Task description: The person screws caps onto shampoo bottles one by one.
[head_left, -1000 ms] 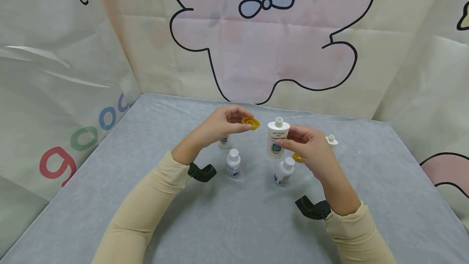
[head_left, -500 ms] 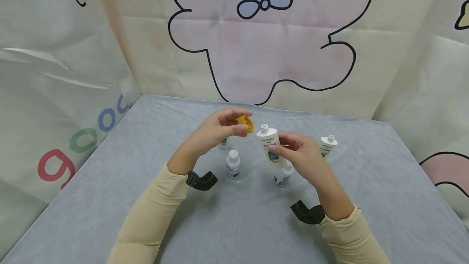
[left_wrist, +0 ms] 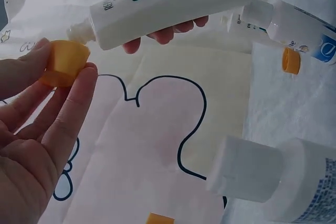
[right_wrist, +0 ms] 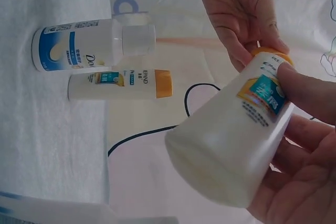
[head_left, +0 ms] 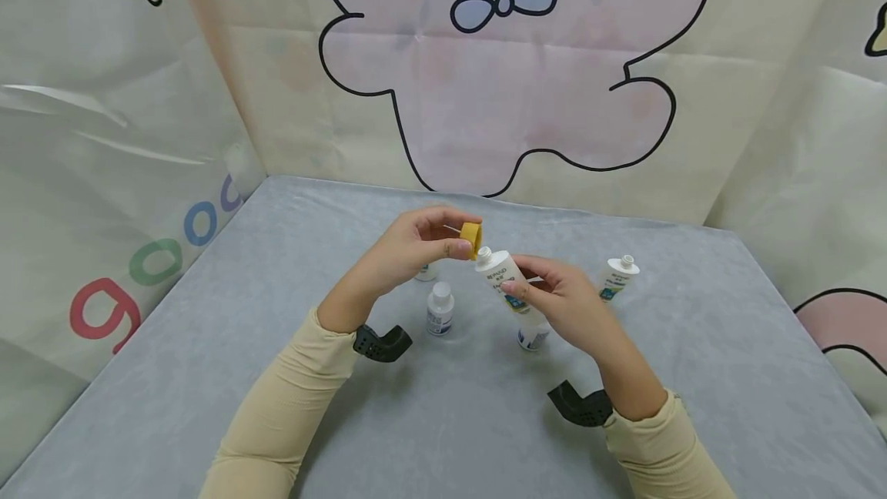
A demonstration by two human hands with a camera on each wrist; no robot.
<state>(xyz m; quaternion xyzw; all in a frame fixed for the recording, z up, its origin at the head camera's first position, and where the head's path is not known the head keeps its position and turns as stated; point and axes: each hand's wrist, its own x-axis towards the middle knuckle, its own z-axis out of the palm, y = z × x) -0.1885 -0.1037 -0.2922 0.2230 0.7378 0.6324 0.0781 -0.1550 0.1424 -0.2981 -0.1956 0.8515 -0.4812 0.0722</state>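
Note:
My left hand (head_left: 419, 249) pinches a yellow bottle cap (head_left: 471, 239) between thumb and fingers. In my right hand (head_left: 564, 295) is a white lotion bottle (head_left: 500, 274) with a blue-and-yellow label, tilted so that its bare neck points left at the cap. The left wrist view has the cap (left_wrist: 65, 65) right at the neck of the bottle (left_wrist: 168, 14); whether they touch, I cannot tell. From the right wrist, the bottle's base (right_wrist: 210, 166) faces the camera and the fingers wrap its side.
Two white-capped bottles, a left one (head_left: 440, 310) and a right one (head_left: 532, 337), stand on the grey cloth. An uncapped bottle (head_left: 617, 277) is at right, a yellow-capped bottle (right_wrist: 121, 85) behind the left hand. Another yellow cap (left_wrist: 291, 61) lies on the cloth.
The right hand has brought the bottle left and down, tipping it from upright toward the left hand. The left hand has turned the cap's opening toward the bottle neck.

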